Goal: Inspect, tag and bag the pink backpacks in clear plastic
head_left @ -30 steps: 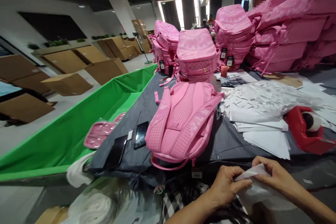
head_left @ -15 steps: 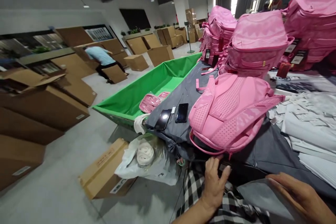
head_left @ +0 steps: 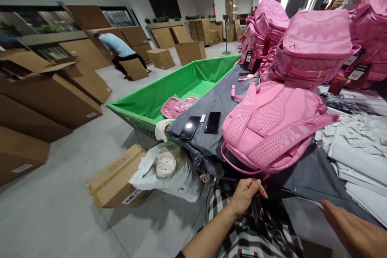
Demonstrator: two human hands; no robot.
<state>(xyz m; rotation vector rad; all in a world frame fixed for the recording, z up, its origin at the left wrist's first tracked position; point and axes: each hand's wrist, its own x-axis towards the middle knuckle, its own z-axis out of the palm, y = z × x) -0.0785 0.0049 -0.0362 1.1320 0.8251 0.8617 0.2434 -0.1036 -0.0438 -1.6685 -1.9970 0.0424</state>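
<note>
My left hand [head_left: 245, 196] is closed at the lower edge of the table, pinching a thin red cord [head_left: 263, 188] just below a pink backpack [head_left: 272, 129]. The backpack lies on the dark grey cloth, padded back and shoulder straps facing up. Dark tags seem to hang under the hand, partly hidden in shadow. At the lower right, my right hand [head_left: 353, 225] is blurred, with its fingers at the edge of a translucent plastic sheet [head_left: 305, 219]. Over my lap lies black-and-white checked cloth [head_left: 219, 201], with a dark red tag [head_left: 248, 253] at the bottom.
Two phones [head_left: 212, 122] lie left of the backpack. Stacked pink backpacks [head_left: 314, 48] stand behind it. White sheets and small packets [head_left: 359, 149] lie right. A green bin [head_left: 145, 109], a white plastic bag [head_left: 184, 181] and cartons [head_left: 117, 177] are left. A person [head_left: 117, 46] bends among boxes.
My left hand has gone from spread fingers to a pinch on the red cord. My right hand has shifted slightly with the plastic sheet. The view has tilted down; a person appears at upper right.
</note>
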